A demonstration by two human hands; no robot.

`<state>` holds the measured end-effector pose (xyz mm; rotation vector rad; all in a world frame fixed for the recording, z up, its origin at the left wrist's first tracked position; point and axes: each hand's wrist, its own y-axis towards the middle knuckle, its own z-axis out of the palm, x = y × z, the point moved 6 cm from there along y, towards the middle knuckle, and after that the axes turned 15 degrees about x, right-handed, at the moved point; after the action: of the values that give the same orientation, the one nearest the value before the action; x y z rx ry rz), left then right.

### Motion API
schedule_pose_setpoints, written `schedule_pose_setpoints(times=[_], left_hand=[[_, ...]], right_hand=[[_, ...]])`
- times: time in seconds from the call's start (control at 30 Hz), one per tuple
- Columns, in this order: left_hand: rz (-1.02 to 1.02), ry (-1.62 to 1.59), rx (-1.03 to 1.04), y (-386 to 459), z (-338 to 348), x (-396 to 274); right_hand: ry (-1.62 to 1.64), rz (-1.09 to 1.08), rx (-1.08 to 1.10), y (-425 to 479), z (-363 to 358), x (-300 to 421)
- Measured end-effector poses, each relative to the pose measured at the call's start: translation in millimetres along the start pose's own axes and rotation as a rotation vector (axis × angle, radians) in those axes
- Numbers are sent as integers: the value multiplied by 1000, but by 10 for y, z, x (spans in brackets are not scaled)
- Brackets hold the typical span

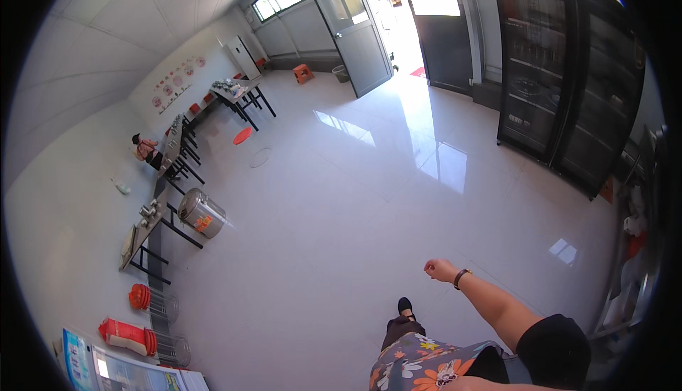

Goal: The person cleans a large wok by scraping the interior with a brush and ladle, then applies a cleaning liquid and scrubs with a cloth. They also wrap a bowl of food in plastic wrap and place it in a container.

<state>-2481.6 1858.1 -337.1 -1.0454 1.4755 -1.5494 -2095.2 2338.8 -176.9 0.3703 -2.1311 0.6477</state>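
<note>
My right hand (441,270) hangs over the tiled floor with its fingers curled in, and no object shows in it. A dark band with a gold-coloured part (461,279) circles that wrist. Below it are a floral apron (426,359) and one black shoe (405,304) on the floor. My left hand is out of view; a strip of bare skin crosses the bottom edge. Pale glossy floor (319,241) stretches before me, reflecting light from the doorway.
Dark glass-door cabinets (533,76) stand at right. A grey door (365,50) is open beyond. Along the left wall are tables (143,228), a steel drum (205,212), stacked stools (139,296) and a person (146,150). A red disc (242,135) lies on the floor.
</note>
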Motion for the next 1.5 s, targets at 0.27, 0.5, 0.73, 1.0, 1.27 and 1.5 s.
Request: schedule_pose_setpoints(times=[0.27, 0.5, 0.73, 1.0, 1.27, 1.5], left_hand=[[402, 102, -237, -350, -2208, -4207], [1129, 261, -420, -1716, -3125, -8551], [291, 406, -36, -646, -3678, -8380], [41, 177, 21, -585, -4478, -9815], [675, 263, -201, -1178, -5656, -15004], [1122, 364, -303, -2278, -5446, -18197]], right_hand=[[-258, 733, 322, 168, -463, -2081], [-331, 1036, 843, -130, -1340, -3498], [-388, 874, 476, 3577, -3234, -3122], [262, 175, -127, 7436, -5715, -638], [-457, 763, 937, 6592, -5510, -2902], [421, 1506, 429, 6561, -6886, -3807]])
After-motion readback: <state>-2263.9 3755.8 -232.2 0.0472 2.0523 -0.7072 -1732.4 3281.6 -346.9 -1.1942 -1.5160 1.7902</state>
